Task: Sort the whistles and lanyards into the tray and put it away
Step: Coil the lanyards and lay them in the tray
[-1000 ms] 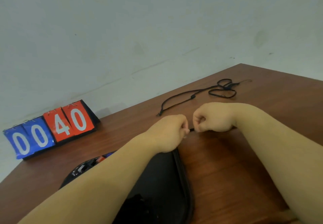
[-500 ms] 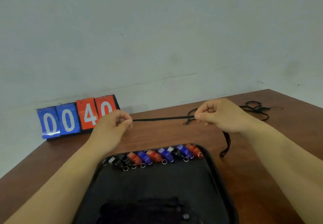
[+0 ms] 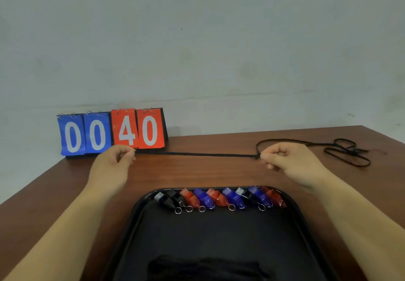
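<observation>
A dark heap, seemingly lanyards (image 3: 206, 267), is lying nearest in the black tray (image 3: 306, 247), behind it the whistles (image 3: 219, 198). Both grips are pinching a taut black lanyard (image 3: 197, 154): left hand (image 3: 111, 166), right hand (image 3: 289, 162). Its trailing loops (image 3: 348, 152) risk snagging or dragging across the table (image 3: 54, 182).

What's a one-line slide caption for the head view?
Both hands, left hand and right hand, stretch a black lanyard taut above a black tray lined with whistles.
</observation>
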